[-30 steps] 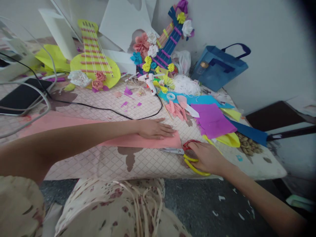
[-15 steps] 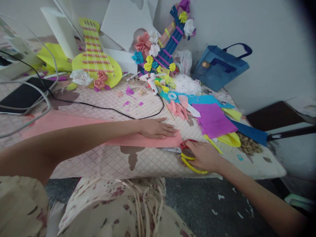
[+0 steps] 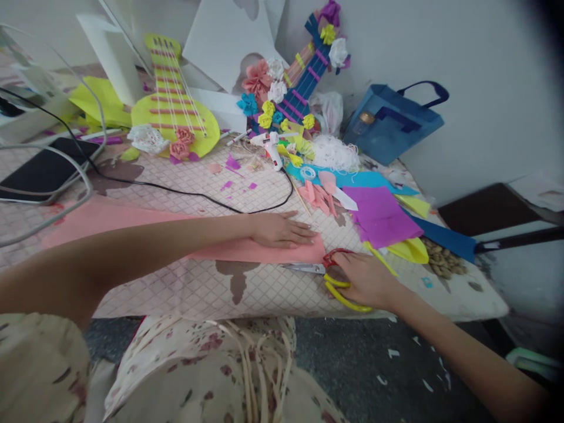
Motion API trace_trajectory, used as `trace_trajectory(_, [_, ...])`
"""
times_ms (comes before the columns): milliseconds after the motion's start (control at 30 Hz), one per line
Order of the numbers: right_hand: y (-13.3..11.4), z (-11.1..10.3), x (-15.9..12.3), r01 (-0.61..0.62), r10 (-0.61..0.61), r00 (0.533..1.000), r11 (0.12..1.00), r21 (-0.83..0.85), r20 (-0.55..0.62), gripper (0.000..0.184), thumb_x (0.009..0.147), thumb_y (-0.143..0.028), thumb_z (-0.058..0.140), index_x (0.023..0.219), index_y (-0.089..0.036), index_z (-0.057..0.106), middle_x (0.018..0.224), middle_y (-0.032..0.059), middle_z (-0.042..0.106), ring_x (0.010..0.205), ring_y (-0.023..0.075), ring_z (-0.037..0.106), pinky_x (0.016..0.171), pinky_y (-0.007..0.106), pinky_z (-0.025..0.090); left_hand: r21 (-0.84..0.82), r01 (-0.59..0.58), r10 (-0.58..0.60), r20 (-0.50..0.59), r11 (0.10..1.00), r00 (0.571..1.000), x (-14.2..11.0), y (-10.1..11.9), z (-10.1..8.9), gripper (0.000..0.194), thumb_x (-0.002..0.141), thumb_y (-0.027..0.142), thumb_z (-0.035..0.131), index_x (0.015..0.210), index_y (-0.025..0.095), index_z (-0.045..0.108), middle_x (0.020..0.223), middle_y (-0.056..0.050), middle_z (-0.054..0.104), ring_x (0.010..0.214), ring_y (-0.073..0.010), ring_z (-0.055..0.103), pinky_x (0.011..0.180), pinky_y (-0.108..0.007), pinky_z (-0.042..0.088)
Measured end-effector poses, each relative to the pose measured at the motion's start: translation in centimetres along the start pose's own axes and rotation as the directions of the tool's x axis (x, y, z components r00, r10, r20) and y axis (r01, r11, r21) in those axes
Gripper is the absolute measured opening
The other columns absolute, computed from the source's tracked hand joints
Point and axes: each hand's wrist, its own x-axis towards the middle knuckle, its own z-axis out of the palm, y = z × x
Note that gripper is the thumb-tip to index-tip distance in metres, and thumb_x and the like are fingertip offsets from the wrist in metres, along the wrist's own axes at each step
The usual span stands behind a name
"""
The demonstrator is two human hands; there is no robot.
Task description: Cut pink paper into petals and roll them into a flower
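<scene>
My left hand lies flat with fingers stretched out on a long strip of pink crepe paper, pressing it to the table. The strip runs left under my forearm and widens at its far left end. In my right hand is a pair of scissors with red and yellow handles. Their blades point left, just below the strip's lower right edge, and look nearly closed. Purple paper and yellow paper lie beyond my right hand.
A white glue gun trails a black cable across the table. Behind stand a yellow paper guitar, a blue guitar with paper flowers, and a blue bag. A black tablet-like device lies left.
Both hands, the pink strip and the scissors keep nearly the same places. The whole view has shifted very slightly.
</scene>
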Motion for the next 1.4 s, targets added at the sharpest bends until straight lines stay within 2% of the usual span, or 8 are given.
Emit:
trace_trajectory(167, [-0.7,-0.2,0.7,-0.025,0.025,1.0,1.0,-0.012,0.009,0.032,0.076,-0.042,0.056,0.094,-0.017,0.049,0.083,0.0077,0.065,0.077,0.0247,0.063,0.061,0.03,0.037,-0.007,0.037,-0.037,0.042,0.999,0.998,0.0,0.1,-0.1,0.05,0.093,0.035,0.028,0.142,0.029,0.029,0.15,0.002,0.026,0.139,-0.0145,0.018,0.111,-0.038,-0.011])
trace_trajectory(400, [-1.0,-0.4,1.2,0.001,0.0,1.0,0.999,-0.046,0.031,0.031,0.074,-0.042,0.06,0.09,-0.017,0.048,0.081,0.0063,0.065,0.075,0.0238,0.063,0.058,0.029,0.033,-0.013,0.011,-0.011,-0.014,1.0,1.0,0.0,0.0,0.1,0.049,0.093,0.035,0.029,0.141,0.029,0.032,0.148,0.0,0.03,0.138,-0.0167,0.024,0.112,-0.04,-0.005])
trace_trajectory(600, [-0.5,0.0,0.9,0.02,-0.015,0.998,0.996,-0.084,0.055,0.033,0.076,-0.043,0.06,0.093,-0.017,0.049,0.077,0.0045,0.065,0.07,0.0224,0.064,0.053,0.028,0.028,-0.04,0.024,-0.024,0.011,0.999,1.0,0.1,0.0,0.0,0.048,0.092,0.035,0.029,0.14,0.031,0.033,0.149,0.002,0.029,0.138,-0.0161,0.022,0.112,-0.039,-0.007])
trace_trajectory(733, [-0.6,-0.2,0.9,0.017,-0.016,1.0,0.998,-0.065,0.019,0.031,0.076,-0.042,0.058,0.091,-0.017,0.049,0.08,0.0054,0.065,0.075,0.0233,0.063,0.058,0.029,0.032,-0.038,0.026,-0.025,0.014,0.999,1.0,0.1,-0.2,0.2,0.048,0.092,0.035,0.03,0.14,0.03,0.033,0.149,0.003,0.028,0.139,-0.0153,0.02,0.112,-0.038,-0.01])
trace_trajectory(933, [-1.1,-0.4,1.3,-0.007,0.007,1.0,1.0,-0.023,0.006,0.034,0.074,-0.043,0.059,0.092,-0.017,0.049,0.083,0.0066,0.065,0.078,0.024,0.062,0.063,0.03,0.035,-0.045,-0.005,0.003,-0.052,0.999,0.999,0.1,-0.4,0.4,0.047,0.091,0.033,0.032,0.138,0.03,0.038,0.146,0.001,0.034,0.137,-0.0166,0.026,0.113,-0.039,-0.005])
trace_trajectory(1167, [-1.8,-0.7,2.2,0.01,-0.01,1.0,1.0,-0.011,0.019,0.031,0.073,-0.035,0.061,0.095,-0.016,0.049,0.087,0.0073,0.065,0.081,0.0239,0.063,0.064,0.029,0.037,-0.049,0.04,-0.039,0.012,0.998,0.999,0.2,-0.1,0.2,0.049,0.092,0.034,0.031,0.141,0.03,0.033,0.149,0.002,0.027,0.138,-0.0154,0.022,0.113,-0.039,-0.007])
trace_trajectory(1400, [-1.4,-0.3,2.1,0.029,-0.026,0.998,0.998,-0.064,0.054,0.03,0.074,-0.037,0.061,0.091,-0.016,0.049,0.079,0.0061,0.065,0.072,0.022,0.063,0.056,0.027,0.032,-0.05,0.059,-0.057,0.047,0.997,0.997,0.2,-0.1,0.1,0.049,0.092,0.036,0.028,0.141,0.03,0.031,0.15,0.004,0.024,0.139,-0.0141,0.017,0.112,-0.036,-0.01])
